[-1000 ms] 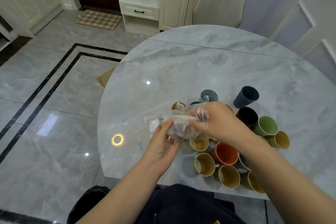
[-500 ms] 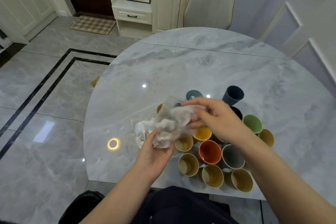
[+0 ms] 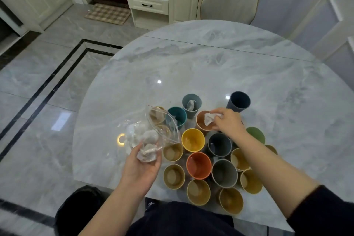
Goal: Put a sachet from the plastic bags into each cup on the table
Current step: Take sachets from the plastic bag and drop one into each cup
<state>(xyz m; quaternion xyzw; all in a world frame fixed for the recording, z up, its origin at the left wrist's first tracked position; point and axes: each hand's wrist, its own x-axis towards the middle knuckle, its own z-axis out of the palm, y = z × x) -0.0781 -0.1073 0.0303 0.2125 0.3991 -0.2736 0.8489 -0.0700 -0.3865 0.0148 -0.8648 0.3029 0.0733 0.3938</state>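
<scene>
Head view. The left hand grips the bag by its lower end, fingers curled round the plastic; the bag mouth gapes toward the cups and several sachets remain inside. The right hand pinches one sachet between thumb and fingertips, directly over the brown cup in the far rows of the cluster. The sachet hangs at rim level, partly inside the opening. The grey-blue cup behind it already holds a sachet; whether the near cups hold any cannot be told.

Step in hand, as judged: release the sachet into the brown cup. Lower it until most of it sits below the rim, then open the fingers, so that it does not catch on the rim or drop into a neighbouring cup. Keep the wrist high; the cups stand touching or just beside one another and a low forearm could topple them.

Edges and room: the cluster sits near the desk's near edge, toward its right. The near row stands just beside that edge. The far half of the desk offers open room for withdrawing the hand.
</scene>
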